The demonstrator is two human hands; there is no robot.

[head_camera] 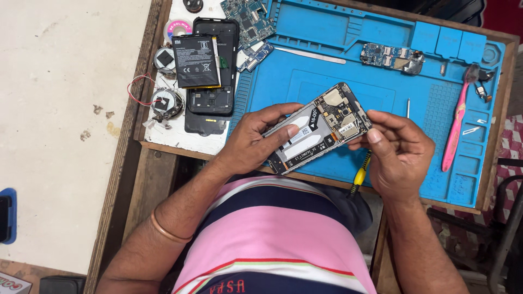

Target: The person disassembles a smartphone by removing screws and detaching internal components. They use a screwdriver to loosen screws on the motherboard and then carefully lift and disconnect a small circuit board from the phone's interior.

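Above the blue repair mat [327, 71], both hands are holding an opened phone frame [318, 128]: left hand [253, 139] gripping its near-left end, right hand [397, 149] pinching the far-right end; its long axis is slanting near-left to far-right.

Seen from above, a left hand [253, 142] and a right hand [396, 152] hold an opened phone frame [318, 128] between them, tilted, over a blue repair mat [348, 60]. A yellow-handled screwdriver [359, 175] lies under the right hand. A black battery [195, 60] rests on a back cover [212, 98] to the left, a pink toothbrush [456, 125] to the right.
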